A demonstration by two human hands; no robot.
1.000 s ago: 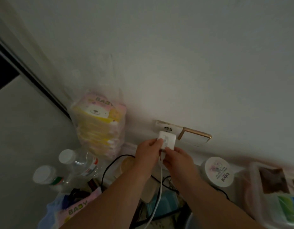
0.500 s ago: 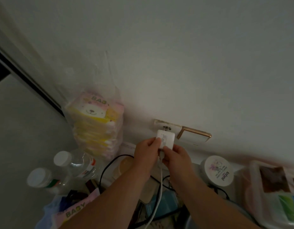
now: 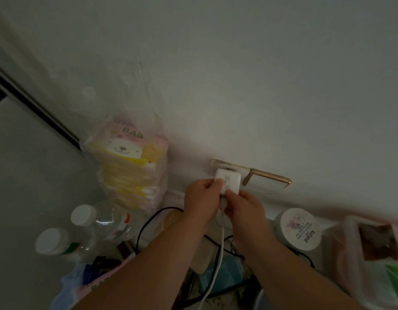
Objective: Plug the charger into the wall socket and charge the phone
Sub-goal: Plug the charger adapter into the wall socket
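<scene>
Charger [image 3: 227,180] pinched by left hand [image 3: 201,201] and right hand [image 3: 245,209] grips just below the wall socket [image 3: 224,165]; misaligned prongs could jam or miss.

Charger [image 3: 229,180] white, cable [image 3: 218,260] white. Wipes pack [image 3: 128,153] pink-yellow, bear print. Bottle caps [image 3: 83,214] white. Socket frame [image 3: 268,176] gold. Wall [image 3: 238,74] pale grey.

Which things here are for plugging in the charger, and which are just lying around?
For the job: white charger, white cable, wall socket, left hand, right hand.

Just lying around: baby wipes stack, two bottles, round tub, black cable.
</scene>
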